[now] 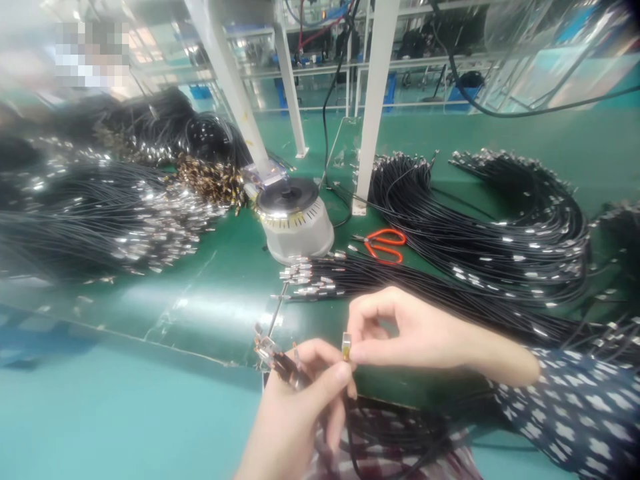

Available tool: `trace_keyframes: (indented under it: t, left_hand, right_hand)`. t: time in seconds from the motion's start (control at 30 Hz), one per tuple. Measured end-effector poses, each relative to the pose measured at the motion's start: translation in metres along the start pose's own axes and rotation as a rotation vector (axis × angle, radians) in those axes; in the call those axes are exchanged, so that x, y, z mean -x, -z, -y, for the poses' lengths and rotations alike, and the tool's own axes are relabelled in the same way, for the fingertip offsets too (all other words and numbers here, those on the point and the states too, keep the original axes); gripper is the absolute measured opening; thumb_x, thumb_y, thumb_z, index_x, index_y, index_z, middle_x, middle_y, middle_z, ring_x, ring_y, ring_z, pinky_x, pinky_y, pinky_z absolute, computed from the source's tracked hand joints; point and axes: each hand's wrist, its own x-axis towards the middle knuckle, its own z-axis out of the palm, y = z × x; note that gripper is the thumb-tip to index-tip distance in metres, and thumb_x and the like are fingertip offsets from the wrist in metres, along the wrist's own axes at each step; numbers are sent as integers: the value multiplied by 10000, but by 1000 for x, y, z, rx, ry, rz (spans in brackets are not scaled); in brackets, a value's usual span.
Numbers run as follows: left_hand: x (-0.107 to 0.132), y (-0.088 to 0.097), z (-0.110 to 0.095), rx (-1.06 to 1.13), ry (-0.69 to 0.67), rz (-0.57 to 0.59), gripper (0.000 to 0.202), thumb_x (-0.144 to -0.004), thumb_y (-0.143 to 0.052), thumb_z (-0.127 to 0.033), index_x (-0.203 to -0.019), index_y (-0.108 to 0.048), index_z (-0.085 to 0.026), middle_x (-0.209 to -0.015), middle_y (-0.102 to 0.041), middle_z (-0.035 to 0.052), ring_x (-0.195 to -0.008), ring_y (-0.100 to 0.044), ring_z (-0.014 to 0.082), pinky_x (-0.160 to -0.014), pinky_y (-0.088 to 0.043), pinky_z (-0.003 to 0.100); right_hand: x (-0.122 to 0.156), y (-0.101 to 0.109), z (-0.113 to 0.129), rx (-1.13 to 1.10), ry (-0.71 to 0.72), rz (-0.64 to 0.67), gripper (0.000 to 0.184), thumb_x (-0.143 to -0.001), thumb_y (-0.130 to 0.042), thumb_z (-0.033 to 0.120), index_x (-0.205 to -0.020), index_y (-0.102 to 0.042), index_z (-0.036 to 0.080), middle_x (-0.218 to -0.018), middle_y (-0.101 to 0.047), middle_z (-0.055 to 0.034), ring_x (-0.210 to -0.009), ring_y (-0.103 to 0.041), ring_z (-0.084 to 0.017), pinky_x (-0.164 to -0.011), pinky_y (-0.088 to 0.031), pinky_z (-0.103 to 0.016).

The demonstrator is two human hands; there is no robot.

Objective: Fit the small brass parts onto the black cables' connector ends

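Observation:
My left hand [310,393] is closed around several black cables, whose metal-tipped ends [270,350] stick out beside the thumb. Between its thumb and forefinger it also pinches one cable just below a small metal connector [346,343]. My right hand [400,330] has its thumb and forefinger closed on that same connector from the right. The cables [353,433] hang down over my lap. Just beyond my hands lies a bundle of black cables [350,270] with silvery connector ends pointing left.
Orange-handled scissors or snips [385,245] lie behind the bundle, near a round grey-white device [297,227] with a black top. Large cable heaps lie left [165,213] and right [540,220] on the green table [210,313]. White posts [375,100] rise from it.

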Motion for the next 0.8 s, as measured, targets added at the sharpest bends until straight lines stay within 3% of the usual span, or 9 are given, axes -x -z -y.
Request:
trace_keyframes:
  t: [0.47, 0.67, 0.8]
  left_hand:
    - [1, 0, -1, -21, -3, 12, 264, -731, -783, -338, -634, -630, -146, -534, -662, 13, -264, -448, 34, -313, -273, 146]
    - [4, -6, -4, -45, -36, 21, 228, -748, -767, -347, -799, -621, -180, -623, -666, -11, -287, -494, 41, -305, -277, 123]
    - [4, -9, -5, -51, -31, 29, 268, -769, -740, -408, -782, -596, -183, -608, -653, -20, -276, -496, 38, -301, -254, 116]
  right_hand:
    - [0, 1, 1, -38, 11, 6, 106, -757, -674, 198, -690, -633, 128, -610, -526, 37, -570, -432, -80, -522, -359, -190]
    - [0, -6, 2, -108, -90, -9, 67, -725, -646, 154, -677, -602, 133, -583, -495, 49, -555, -415, -78, -503, -339, -185]
    - [0, -8, 5, -122, -120, 2, 54, -711, -613, 117, -671, -585, 140, -578, -485, 55, -548, -409, -76, -499, -336, -184]
